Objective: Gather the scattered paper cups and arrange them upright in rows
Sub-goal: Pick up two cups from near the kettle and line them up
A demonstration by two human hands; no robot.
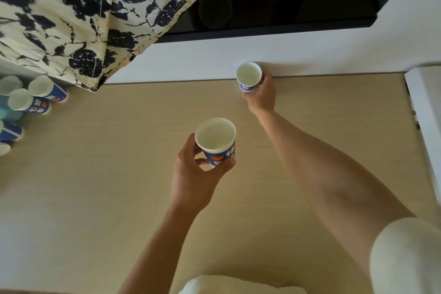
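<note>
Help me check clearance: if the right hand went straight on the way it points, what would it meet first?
Probably the white wall panel behind the tan wooden table; the blue-and-white paper cup in the right hand looks close to it, though depth is unclear.

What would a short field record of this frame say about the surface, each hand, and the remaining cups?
surface: wooden table
left: left hand grips the near paper cup, mouth up, empty
right: right hand grips the far paper cup, mouth up, at the table's far edge by the white wall
other cups: cluster of paper cups at the left edge, partly cut off
above: floral cloth, top left
</note>
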